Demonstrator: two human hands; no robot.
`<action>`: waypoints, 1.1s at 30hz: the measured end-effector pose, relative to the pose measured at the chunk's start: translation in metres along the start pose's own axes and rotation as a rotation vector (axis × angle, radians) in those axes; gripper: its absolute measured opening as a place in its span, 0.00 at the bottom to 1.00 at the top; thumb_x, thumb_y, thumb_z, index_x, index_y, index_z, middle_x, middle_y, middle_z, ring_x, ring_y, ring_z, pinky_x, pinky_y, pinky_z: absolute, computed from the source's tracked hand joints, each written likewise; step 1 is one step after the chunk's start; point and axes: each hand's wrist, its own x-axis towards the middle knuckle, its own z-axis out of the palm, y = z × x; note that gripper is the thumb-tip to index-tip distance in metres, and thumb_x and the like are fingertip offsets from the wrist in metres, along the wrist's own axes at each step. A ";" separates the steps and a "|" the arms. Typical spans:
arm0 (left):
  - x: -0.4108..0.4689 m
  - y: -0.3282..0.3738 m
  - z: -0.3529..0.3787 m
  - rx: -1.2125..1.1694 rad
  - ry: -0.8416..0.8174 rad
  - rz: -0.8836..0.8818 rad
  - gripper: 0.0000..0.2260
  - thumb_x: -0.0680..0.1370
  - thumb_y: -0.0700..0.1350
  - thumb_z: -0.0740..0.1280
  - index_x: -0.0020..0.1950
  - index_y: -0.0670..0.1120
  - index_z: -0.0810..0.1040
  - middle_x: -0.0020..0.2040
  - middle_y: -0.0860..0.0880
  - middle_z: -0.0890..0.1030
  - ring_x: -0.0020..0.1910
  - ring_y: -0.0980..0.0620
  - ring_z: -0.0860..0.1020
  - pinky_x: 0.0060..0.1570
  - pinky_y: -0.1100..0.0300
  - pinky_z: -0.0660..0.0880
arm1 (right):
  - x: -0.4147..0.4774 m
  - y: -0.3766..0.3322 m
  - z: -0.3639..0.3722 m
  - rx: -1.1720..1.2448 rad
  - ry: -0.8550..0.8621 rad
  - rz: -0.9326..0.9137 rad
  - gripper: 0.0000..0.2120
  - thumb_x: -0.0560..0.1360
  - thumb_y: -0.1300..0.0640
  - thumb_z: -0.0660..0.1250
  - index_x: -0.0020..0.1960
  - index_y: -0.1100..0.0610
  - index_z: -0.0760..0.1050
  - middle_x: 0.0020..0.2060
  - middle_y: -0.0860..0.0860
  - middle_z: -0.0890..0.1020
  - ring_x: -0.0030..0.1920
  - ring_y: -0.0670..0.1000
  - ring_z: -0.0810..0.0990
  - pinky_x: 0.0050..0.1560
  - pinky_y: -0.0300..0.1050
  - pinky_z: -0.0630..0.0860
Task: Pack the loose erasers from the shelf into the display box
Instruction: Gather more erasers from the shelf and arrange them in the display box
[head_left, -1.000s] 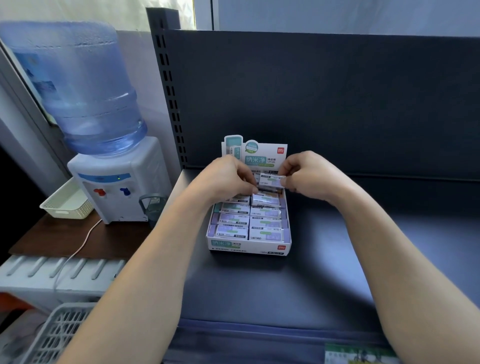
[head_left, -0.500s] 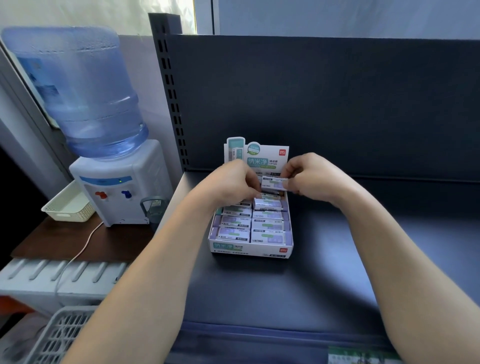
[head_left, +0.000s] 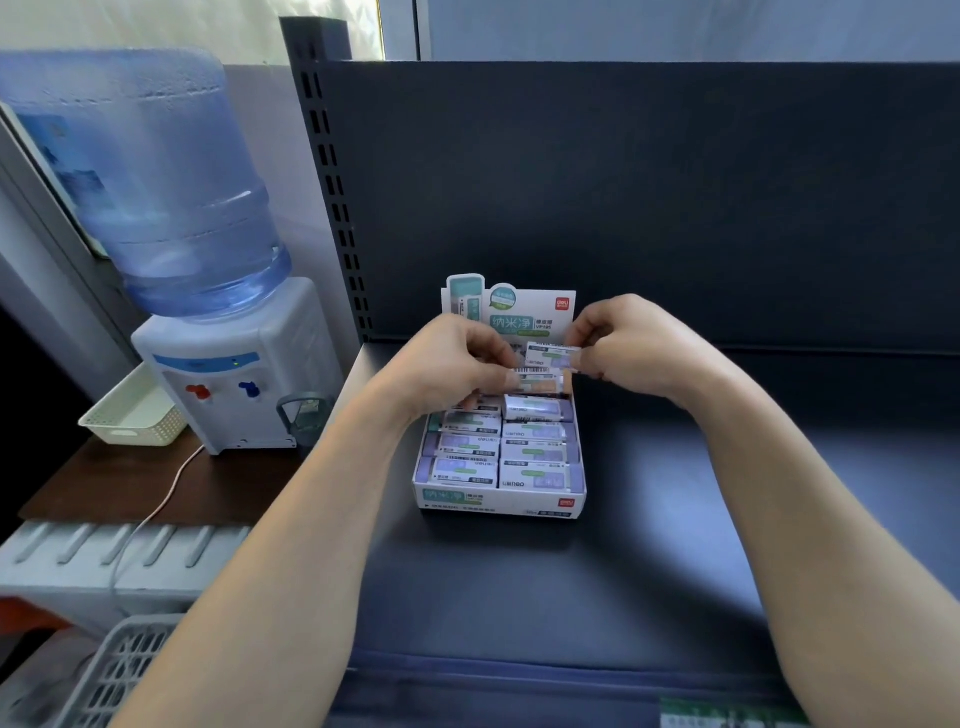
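Small white cardboard display box (head_left: 500, 501) on a dark shelf (head_left: 675, 519), nearly full of wrapped erasers, right hand (head_left: 631, 345) pinching a white sleeved eraser (head_left: 551, 356) above its back row, left hand (head_left: 452, 371) gripping a second eraser (head_left: 540, 378) just below

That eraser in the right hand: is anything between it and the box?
Partly. The right hand holds an eraser above the display box back row; the left hand holds another eraser just beneath it.
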 end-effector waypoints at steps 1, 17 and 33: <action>0.000 0.000 0.001 0.002 -0.001 0.004 0.02 0.72 0.38 0.73 0.41 0.43 0.81 0.34 0.47 0.79 0.22 0.55 0.71 0.23 0.66 0.69 | 0.000 0.000 0.000 0.000 0.001 0.000 0.04 0.71 0.63 0.67 0.41 0.55 0.79 0.33 0.47 0.78 0.35 0.48 0.75 0.35 0.41 0.70; 0.005 -0.008 0.009 -0.004 0.141 0.064 0.05 0.73 0.39 0.71 0.39 0.48 0.81 0.38 0.51 0.81 0.25 0.59 0.71 0.27 0.67 0.68 | 0.001 0.001 -0.001 0.032 0.021 0.004 0.06 0.72 0.62 0.67 0.38 0.54 0.77 0.33 0.49 0.78 0.36 0.50 0.76 0.36 0.42 0.71; 0.009 -0.005 0.020 0.094 0.245 0.087 0.04 0.71 0.43 0.74 0.39 0.48 0.80 0.44 0.52 0.82 0.39 0.55 0.79 0.38 0.58 0.78 | 0.002 0.002 -0.002 0.035 0.060 -0.004 0.05 0.71 0.62 0.67 0.39 0.54 0.77 0.34 0.49 0.79 0.38 0.51 0.77 0.39 0.43 0.73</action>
